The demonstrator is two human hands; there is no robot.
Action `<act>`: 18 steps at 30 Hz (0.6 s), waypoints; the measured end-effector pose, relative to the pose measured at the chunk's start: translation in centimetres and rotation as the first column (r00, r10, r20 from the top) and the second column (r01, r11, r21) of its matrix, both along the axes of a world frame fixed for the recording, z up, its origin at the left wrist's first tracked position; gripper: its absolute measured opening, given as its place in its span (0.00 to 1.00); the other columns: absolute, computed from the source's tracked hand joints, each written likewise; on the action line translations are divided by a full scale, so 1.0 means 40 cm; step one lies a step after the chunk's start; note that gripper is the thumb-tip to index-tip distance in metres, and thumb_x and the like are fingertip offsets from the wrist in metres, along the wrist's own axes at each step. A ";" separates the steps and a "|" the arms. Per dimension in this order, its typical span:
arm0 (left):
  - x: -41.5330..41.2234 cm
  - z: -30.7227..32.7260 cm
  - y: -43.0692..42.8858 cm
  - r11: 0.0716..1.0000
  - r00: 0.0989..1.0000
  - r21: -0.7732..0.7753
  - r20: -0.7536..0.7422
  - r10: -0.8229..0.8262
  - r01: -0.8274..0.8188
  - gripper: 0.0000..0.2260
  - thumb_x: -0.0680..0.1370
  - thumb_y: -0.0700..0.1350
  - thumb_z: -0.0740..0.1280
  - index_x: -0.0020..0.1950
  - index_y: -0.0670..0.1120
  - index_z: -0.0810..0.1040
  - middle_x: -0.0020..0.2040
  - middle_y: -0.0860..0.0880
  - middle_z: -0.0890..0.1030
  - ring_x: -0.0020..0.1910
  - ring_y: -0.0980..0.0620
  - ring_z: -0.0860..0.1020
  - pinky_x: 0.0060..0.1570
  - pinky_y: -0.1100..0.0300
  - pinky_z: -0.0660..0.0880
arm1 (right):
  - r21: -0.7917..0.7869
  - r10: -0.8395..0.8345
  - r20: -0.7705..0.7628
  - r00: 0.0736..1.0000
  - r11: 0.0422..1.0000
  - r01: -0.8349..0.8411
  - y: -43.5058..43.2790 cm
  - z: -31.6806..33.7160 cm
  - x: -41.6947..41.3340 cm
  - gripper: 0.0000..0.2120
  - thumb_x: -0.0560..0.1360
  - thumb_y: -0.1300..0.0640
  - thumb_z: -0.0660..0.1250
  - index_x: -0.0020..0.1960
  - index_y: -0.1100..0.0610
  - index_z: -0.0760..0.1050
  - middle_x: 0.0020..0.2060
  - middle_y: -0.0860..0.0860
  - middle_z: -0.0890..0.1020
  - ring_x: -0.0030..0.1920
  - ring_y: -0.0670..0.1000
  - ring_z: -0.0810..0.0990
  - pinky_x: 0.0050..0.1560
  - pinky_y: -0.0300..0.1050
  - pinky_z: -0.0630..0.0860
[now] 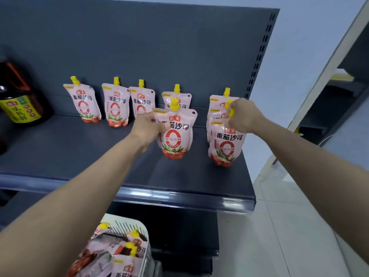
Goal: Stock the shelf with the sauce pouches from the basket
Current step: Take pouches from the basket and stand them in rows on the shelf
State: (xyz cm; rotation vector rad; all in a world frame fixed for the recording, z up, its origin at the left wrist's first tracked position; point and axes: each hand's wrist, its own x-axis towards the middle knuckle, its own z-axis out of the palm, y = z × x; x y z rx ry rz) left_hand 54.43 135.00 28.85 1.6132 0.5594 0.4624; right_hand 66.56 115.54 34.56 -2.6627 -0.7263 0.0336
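Hands grip pouches on the shelf [79, 152]: left hand [146, 127] a middle pouch [175, 132], right hand [242, 115] seemingly pinching another's cap [231, 112].

Shelf [65, 148]: dark grey metal board with a glossy strip along its front edge, backed by a grey panel.
Far left: a dark bottle [19, 96] with a yellow label — standing at the shelf's left end.
Back row: three pink sauce pouches [114, 103] with yellow caps, upright, close together, near the back panel.
Middle: one pouch behind [177, 96], another in front of it [175, 134] — whether the front one touches the board cannot be told.
Right end: a stack of pouches [224, 140] one behind another, upright, near the shelf's right edge.
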 end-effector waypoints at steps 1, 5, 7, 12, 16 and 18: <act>0.011 -0.004 -0.002 1.000 1.000 -0.004 -0.009 0.008 -0.008 0.13 0.74 0.31 0.66 0.58 0.36 0.77 0.53 0.41 0.80 0.46 0.47 0.79 0.37 0.63 0.77 | -0.007 0.004 -0.008 1.000 1.000 -0.004 -0.002 -0.007 0.010 0.10 0.73 0.65 0.66 0.52 0.68 0.78 0.51 0.62 0.82 0.47 0.59 0.81 0.45 0.50 0.79; 0.045 -0.016 -0.015 1.000 0.999 -0.005 -0.034 0.026 -0.027 0.12 0.74 0.32 0.67 0.58 0.37 0.77 0.51 0.43 0.80 0.48 0.47 0.79 0.34 0.65 0.75 | -0.028 0.037 -0.032 0.999 0.999 -0.038 -0.001 -0.031 0.040 0.11 0.73 0.63 0.67 0.54 0.65 0.78 0.53 0.61 0.81 0.49 0.59 0.81 0.43 0.46 0.76; 0.059 -0.024 -0.016 1.000 0.999 -0.013 -0.041 0.027 -0.028 0.12 0.74 0.32 0.67 0.58 0.37 0.78 0.53 0.41 0.81 0.48 0.47 0.79 0.35 0.64 0.76 | -0.022 0.046 -0.038 0.998 0.999 -0.047 0.001 -0.036 0.050 0.11 0.73 0.63 0.68 0.54 0.65 0.78 0.53 0.61 0.81 0.49 0.59 0.81 0.44 0.46 0.76; 0.085 -0.038 -0.013 0.999 0.998 -0.003 -0.051 0.033 -0.033 0.12 0.74 0.33 0.67 0.57 0.36 0.78 0.56 0.38 0.81 0.49 0.46 0.79 0.41 0.59 0.76 | -0.072 0.076 -0.067 0.995 0.994 -0.081 0.007 -0.030 0.070 0.13 0.73 0.63 0.68 0.56 0.65 0.77 0.54 0.60 0.81 0.47 0.57 0.79 0.44 0.44 0.74; 0.097 -0.049 -0.001 0.999 0.997 -0.007 -0.065 0.036 -0.036 0.12 0.74 0.33 0.67 0.57 0.36 0.78 0.57 0.38 0.80 0.49 0.46 0.79 0.49 0.53 0.76 | -0.073 0.098 -0.076 0.992 0.992 -0.103 0.006 -0.026 0.081 0.14 0.72 0.63 0.69 0.57 0.63 0.78 0.55 0.58 0.80 0.46 0.53 0.77 0.44 0.43 0.73; 0.102 -0.055 0.009 0.999 0.997 -0.009 -0.072 0.034 -0.035 0.12 0.74 0.33 0.67 0.58 0.36 0.78 0.58 0.38 0.80 0.50 0.45 0.79 0.51 0.52 0.77 | -0.049 0.096 -0.081 0.992 0.994 -0.100 0.005 -0.023 0.086 0.14 0.72 0.62 0.71 0.57 0.62 0.78 0.56 0.57 0.80 0.46 0.53 0.77 0.46 0.43 0.74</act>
